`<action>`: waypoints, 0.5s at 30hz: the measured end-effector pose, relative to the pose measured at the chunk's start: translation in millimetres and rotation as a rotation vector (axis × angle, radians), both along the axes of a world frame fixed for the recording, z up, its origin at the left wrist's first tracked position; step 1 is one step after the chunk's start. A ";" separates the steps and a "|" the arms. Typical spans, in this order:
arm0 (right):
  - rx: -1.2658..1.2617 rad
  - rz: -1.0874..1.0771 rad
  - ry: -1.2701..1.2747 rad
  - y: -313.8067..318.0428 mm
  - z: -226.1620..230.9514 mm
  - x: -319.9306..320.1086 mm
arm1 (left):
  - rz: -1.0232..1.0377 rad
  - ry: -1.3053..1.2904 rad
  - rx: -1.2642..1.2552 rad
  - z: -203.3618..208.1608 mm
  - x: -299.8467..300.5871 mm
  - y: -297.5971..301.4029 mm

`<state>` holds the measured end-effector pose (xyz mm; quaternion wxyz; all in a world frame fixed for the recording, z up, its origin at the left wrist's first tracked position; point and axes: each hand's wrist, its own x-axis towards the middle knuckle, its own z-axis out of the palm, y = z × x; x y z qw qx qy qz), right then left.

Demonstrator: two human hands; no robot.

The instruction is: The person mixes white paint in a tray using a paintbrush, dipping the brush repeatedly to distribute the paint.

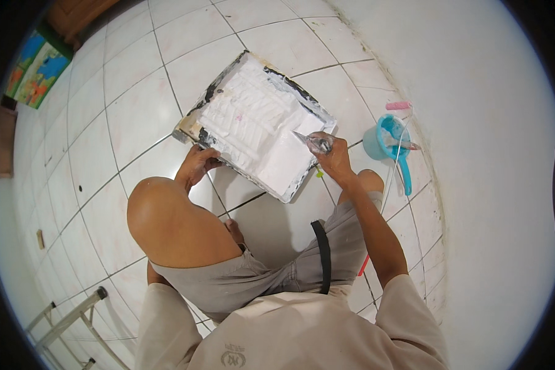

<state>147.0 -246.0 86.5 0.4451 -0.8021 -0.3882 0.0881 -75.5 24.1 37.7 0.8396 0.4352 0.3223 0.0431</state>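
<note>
Green-framed, brightly coloured panel [42,69] at far upper left, brown wooden piece [2,142] below it, metal frame with dark feet [74,317] at lower left. Small tan block [40,239] lies on white floor tiles [135,111]. Next, left hand [198,164]: fingers bent at the tray's near-left edge, touching or very close; cannot tell if that grip pinches the rim. Paint tray [211,94] sits on the floor ahead of the person's knees, turned at an angle, rim blotched black and tan, inside coated with white paint [283,161], thick and ridged on the left, smoother on the right. Right hand [335,158] is over the tray's right side, grip closed around a paint-smeared scraper-like tool [319,143], tip pointing left over the paint. Small green bit [319,173] just under that hand. Further right, blue dipper [370,145], handle toward the person, brush [413,147] resting in it. Pink roller [398,105] beside it, close to white wall [499,185].
</note>
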 end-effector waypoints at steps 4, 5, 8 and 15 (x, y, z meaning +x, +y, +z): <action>0.061 -0.090 -0.077 2.9 2.7 11.9 | 0.003 0.010 0.016 12.8 3.4 -7.2; 0.067 -0.105 -0.086 0.2 -1.6 15.7 | 0.014 0.007 0.009 9.8 7.6 -8.7; 0.055 -0.080 -0.110 1.1 -18.9 10.1 | 0.048 0.011 0.009 1.5 3.0 -0.8; -0.046 0.121 -0.041 -13.8 0.5 -35.1 | 0.009 -0.011 -0.013 7.1 4.3 -5.8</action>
